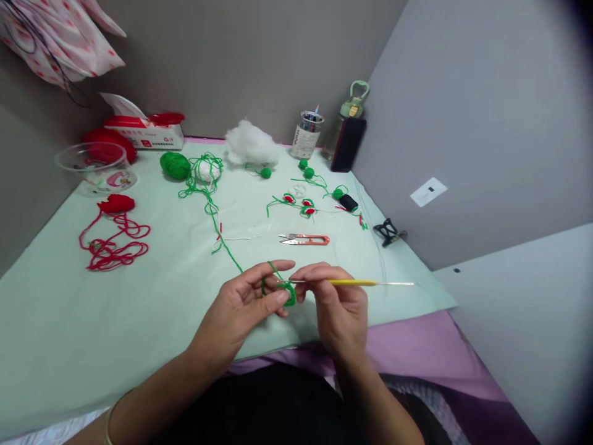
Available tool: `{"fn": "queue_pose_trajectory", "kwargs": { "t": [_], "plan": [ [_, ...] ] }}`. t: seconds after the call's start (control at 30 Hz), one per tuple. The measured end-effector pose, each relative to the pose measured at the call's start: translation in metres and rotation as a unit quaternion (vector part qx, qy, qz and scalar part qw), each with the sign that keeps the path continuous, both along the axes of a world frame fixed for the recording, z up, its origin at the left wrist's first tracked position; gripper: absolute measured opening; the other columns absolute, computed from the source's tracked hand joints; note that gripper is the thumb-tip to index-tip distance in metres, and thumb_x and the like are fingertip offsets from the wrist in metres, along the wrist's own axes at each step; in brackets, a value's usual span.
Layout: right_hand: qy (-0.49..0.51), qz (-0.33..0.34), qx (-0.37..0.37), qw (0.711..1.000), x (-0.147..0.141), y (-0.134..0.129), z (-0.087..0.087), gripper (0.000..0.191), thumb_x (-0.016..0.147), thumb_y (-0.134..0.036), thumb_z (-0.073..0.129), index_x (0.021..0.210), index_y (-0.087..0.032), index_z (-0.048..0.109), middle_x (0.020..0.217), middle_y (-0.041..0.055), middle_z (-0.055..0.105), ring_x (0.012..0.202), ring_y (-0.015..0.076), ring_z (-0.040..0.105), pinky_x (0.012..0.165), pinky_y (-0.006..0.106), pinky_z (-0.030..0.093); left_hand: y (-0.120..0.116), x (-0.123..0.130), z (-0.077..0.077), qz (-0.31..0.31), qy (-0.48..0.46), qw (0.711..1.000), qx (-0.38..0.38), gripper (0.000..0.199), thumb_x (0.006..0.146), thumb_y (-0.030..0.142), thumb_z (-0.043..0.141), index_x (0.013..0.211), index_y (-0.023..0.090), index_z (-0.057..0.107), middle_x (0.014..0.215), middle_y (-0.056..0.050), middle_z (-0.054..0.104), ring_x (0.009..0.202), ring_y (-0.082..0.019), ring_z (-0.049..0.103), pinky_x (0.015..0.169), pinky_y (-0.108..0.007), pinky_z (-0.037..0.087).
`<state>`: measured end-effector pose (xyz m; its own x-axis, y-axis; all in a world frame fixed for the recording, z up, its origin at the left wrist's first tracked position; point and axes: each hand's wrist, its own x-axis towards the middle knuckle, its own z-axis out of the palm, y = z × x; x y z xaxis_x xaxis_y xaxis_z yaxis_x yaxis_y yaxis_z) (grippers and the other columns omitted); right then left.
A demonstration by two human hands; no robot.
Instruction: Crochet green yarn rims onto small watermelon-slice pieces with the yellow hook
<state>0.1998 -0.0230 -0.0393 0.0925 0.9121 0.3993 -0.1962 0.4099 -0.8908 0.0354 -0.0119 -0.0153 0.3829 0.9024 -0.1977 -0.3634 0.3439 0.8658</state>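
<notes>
My left hand [252, 295] pinches a small green crochet piece [290, 295] between thumb and fingers. Green yarn [228, 250] loops over its index finger and trails back across the table to a tangle beside a white yarn ball [207, 170]. In my right hand [340, 303] is a crochet hook [354, 282] with a yellow grip, held like a pencil. Its front tip meets the green piece; the silver back end points right. Just beyond my hands lie orange-handled thread snips [306, 240].
Small red, white and green crocheted pieces [307, 211] and green balls [309, 173] lie behind the snips. Red yarn [118, 238] is tangled at left, near a clear plastic tub [97, 170]. White stuffing [250, 145], a pen can [306, 135], a phone [349, 144] and a bottle [354, 108] stand along the back.
</notes>
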Motion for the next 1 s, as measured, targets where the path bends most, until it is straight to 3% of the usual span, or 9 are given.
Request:
{"fn": "queue_pose_trajectory", "kwargs": {
  "t": [0.27,0.5,0.67,0.77,0.83,0.9,1.0],
  "plan": [
    [0.037,0.026,-0.019,0.999,0.002,0.005,0.001,0.017,0.103,-0.034,0.063,0.098,-0.024,0.076,0.095,0.0038,0.076,0.070,0.0136,0.066,0.064,0.028,0.056,0.001,-0.002,0.001,0.037,0.011,0.999,-0.016,0.030,0.082,0.030,0.087,0.112,0.027,0.083,0.084,0.002,0.066,0.075,-0.012,0.063,0.077,-0.025,0.052],
    [0.024,0.011,-0.020,0.999,0.000,0.004,-0.003,0.016,0.102,-0.034,0.064,0.099,-0.025,0.077,0.093,0.0037,0.076,0.072,0.0142,0.066,0.065,0.029,0.055,0.000,0.000,0.003,0.027,0.000,0.999,-0.034,0.035,0.080,0.030,0.089,0.114,0.025,0.082,0.082,0.000,0.066,0.078,-0.016,0.064,0.076,-0.029,0.052],
    [0.038,0.044,-0.031,0.998,0.005,0.004,0.003,0.019,0.106,-0.033,0.058,0.099,-0.025,0.074,0.089,0.0018,0.075,0.069,0.0130,0.067,0.063,0.027,0.056,0.001,-0.002,0.002,0.029,0.004,0.999,-0.024,0.031,0.083,0.031,0.085,0.113,0.023,0.081,0.085,0.000,0.065,0.073,-0.014,0.061,0.074,-0.028,0.049],
    [-0.079,-0.003,0.031,0.996,0.008,-0.003,0.006,0.022,0.107,-0.023,0.053,0.107,-0.028,0.074,0.095,0.0026,0.076,0.076,0.0145,0.070,0.069,0.030,0.059,0.000,-0.002,0.002,0.036,0.010,0.999,-0.006,0.030,0.085,0.030,0.084,0.115,0.024,0.080,0.084,0.001,0.063,0.071,-0.012,0.059,0.071,-0.025,0.049],
    [-0.208,-0.059,0.101,0.971,0.008,-0.010,0.007,0.025,0.102,-0.016,0.059,0.116,-0.031,0.075,0.101,0.0034,0.076,0.084,0.0168,0.072,0.075,0.032,0.061,0.000,-0.001,0.003,0.044,0.003,0.999,-0.011,0.036,0.085,0.028,0.085,0.120,0.025,0.078,0.081,0.002,0.063,0.066,-0.009,0.055,0.063,-0.022,0.046],
    [-0.297,-0.095,0.141,0.940,0.007,-0.016,0.005,0.039,0.094,-0.010,0.069,0.123,-0.036,0.075,0.104,0.0028,0.076,0.091,0.0192,0.074,0.078,0.032,0.062,0.000,0.000,0.004,0.039,-0.025,0.998,-0.044,0.045,0.082,0.028,0.087,0.125,0.024,0.075,0.079,0.003,0.062,0.058,-0.006,0.046,0.052,-0.019,0.038],
    [-0.336,-0.106,0.161,0.922,0.005,-0.019,0.003,0.051,0.089,-0.008,0.074,0.127,-0.041,0.074,0.103,0.0017,0.075,0.093,0.0206,0.074,0.078,0.033,0.064,0.001,0.000,0.006,0.002,-0.084,0.990,-0.111,0.050,0.081,0.028,0.089,0.127,0.019,0.073,0.070,0.005,0.056,0.051,-0.003,0.032,0.046,-0.016,0.027]
  ]
}}
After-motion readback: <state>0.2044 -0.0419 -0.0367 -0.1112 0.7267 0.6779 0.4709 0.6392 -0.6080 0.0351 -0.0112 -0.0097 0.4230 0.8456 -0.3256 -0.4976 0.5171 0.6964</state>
